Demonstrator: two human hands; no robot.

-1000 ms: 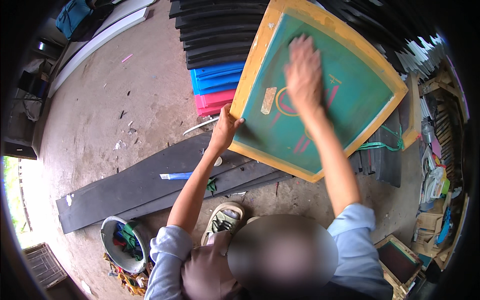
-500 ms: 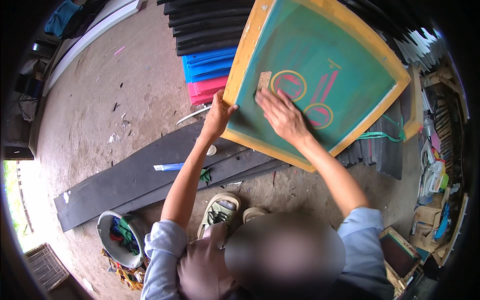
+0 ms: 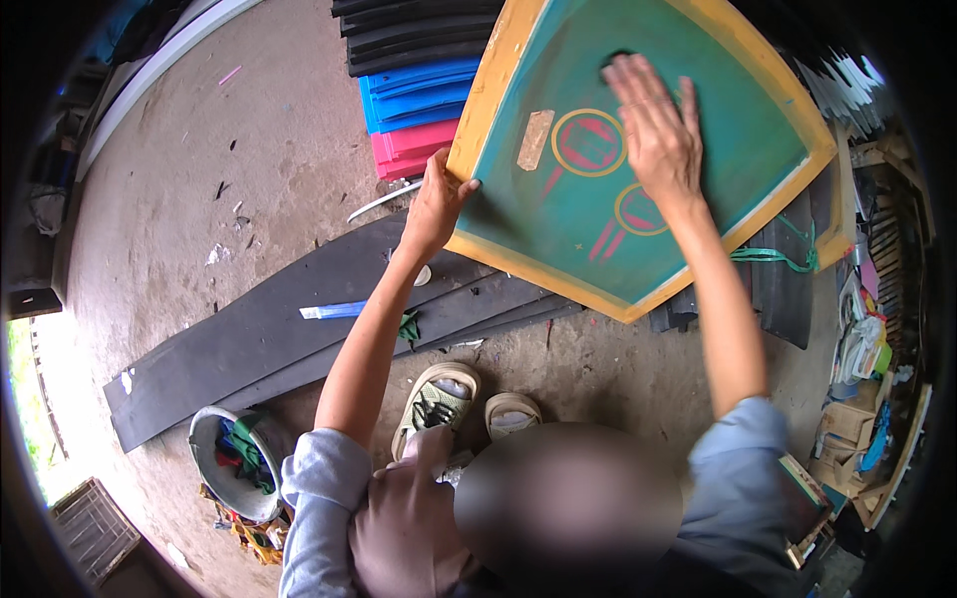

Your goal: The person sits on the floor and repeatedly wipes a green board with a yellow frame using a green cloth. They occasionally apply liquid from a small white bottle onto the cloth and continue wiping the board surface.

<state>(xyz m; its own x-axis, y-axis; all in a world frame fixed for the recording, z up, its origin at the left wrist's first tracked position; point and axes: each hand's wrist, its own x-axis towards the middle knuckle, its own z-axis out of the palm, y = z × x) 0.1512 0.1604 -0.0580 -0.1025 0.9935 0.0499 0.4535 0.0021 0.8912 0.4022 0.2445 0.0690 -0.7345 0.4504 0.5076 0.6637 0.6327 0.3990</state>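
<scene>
A screen printing frame (image 3: 743,149), green mesh in a yellow-edged border, stands tilted in front of me. Pink-red marks and two yellow-ringed circles show on its mesh, beside a small tan patch (image 3: 535,140). My left hand (image 3: 436,204) grips its left border, thumb over the near face. Against the upper mesh lies my right hand (image 3: 658,135), palm down with fingers stretched out and slightly blurred. A dark spot shows at its fingertips; whether it is shadow or a scrap of something, I cannot tell.
Stacked black, blue and pink foam sheets (image 3: 424,95) stand behind the frame. Long dark sheets (image 3: 259,319) lie on the floor, bearing a blue-handled cutter (image 3: 334,311). A bucket of rags (image 3: 237,463) is at lower left. Cardboard boxes (image 3: 847,424) and clutter line the right.
My right hand has slid up and to the right across the mesh, uncovering the tan patch. The left hand keeps its grip on the border; the frame has shifted slightly in view.
</scene>
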